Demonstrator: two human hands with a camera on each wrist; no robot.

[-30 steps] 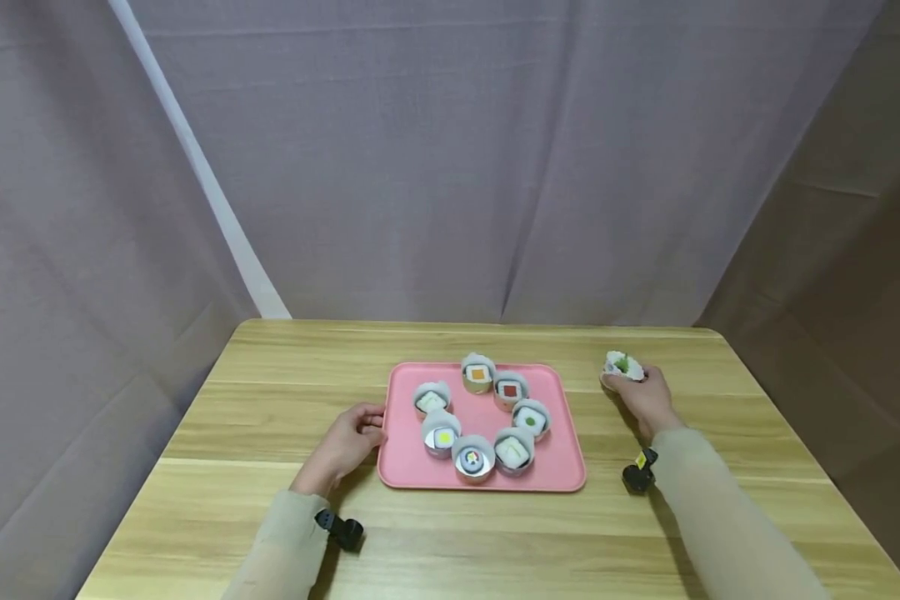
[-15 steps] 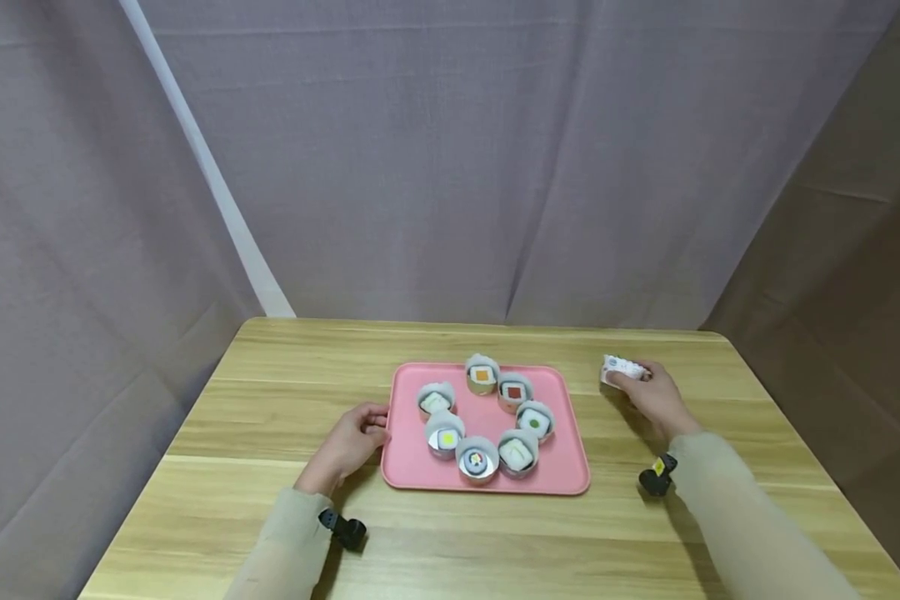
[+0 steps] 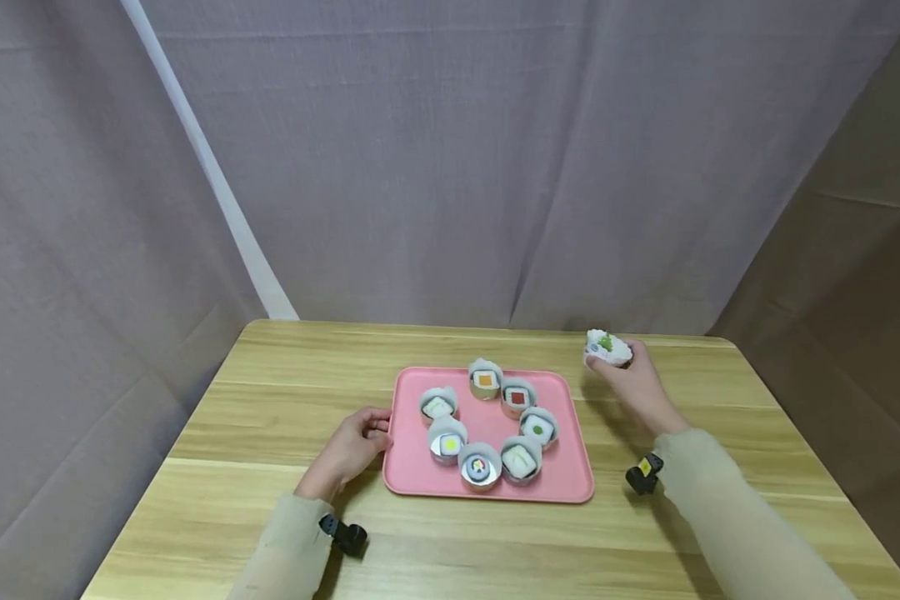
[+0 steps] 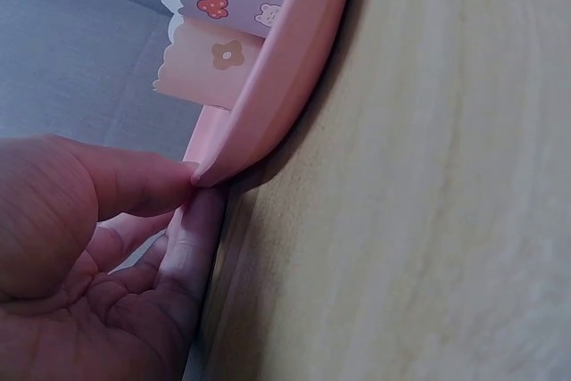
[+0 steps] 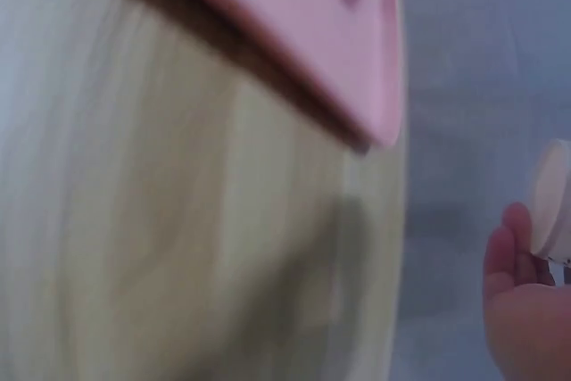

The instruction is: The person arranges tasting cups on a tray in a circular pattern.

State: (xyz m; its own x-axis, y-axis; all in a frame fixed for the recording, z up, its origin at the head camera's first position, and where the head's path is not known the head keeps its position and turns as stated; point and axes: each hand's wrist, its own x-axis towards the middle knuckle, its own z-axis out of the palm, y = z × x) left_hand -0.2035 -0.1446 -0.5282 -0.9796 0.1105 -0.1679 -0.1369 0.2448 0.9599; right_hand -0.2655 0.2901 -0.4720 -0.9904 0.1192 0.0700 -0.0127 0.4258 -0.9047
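My left hand (image 3: 348, 450) pinches the left rim of a pink tray (image 3: 483, 422); the left wrist view shows thumb and finger on the rim (image 4: 281, 78). In the air beyond the tray's far right corner, my right hand (image 3: 640, 387) grips a white scalloped paper cup (image 3: 606, 347) with something green showing at its top. The right wrist view catches only part of this cup (image 5: 549, 202), with fingertips against it. On the tray, several paper cups stand in a ring, each with a small sushi-like piece inside, among them one with an orange centre (image 3: 485, 380).
A wooden table (image 3: 270, 400) carries the tray. Grey cloth (image 3: 405, 183) hangs behind the table and at its sides. Small black cameras sit on the left wrist (image 3: 351, 538) and the right wrist (image 3: 643, 475).
My right hand has raised the paper cup and brought it slightly left and farther back. The cup tilted to show its side, then its green top again. The left hand keeps its place at the tray.
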